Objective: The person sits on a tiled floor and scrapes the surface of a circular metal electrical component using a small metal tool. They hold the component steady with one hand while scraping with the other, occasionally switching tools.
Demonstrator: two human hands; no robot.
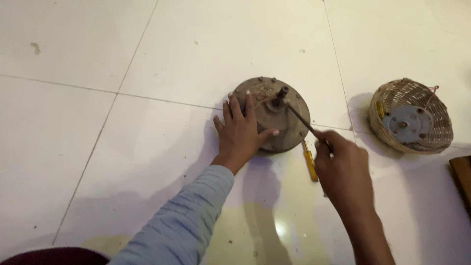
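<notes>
Grip on the right hand [343, 164] was closed around a thin dark rod-like tool [300, 118], held near its rear end; the handle was hidden inside your fist, so its kind could not be told. You angled the tool up and to the left so that its tip met the central shaft [281, 94] of the round metal motor housing [272, 115], which appeared to let you work at the hub from the side rather than from above.

Your left hand [240, 135] lay flat and spread on the near-left part of the housing, fingers [234, 105] fanned toward the rim and the thumb reaching across the lower face. It grasped nothing; the palm pressed down, apparently to keep the housing from turning or sliding on the smooth tiled floor [147, 147].

The housing sat directly on the floor, astride a tile joint, with thin wires visible near the shaft.

A yellow-handled screwdriver [309, 164] lay on the floor just beside the housing's lower edge, between your two hands and within easy reach.

A woven basket [431, 140] stood well apart to the right. It held a round grey metal plate [407, 122] and a small yellow item against its left wall.
</notes>
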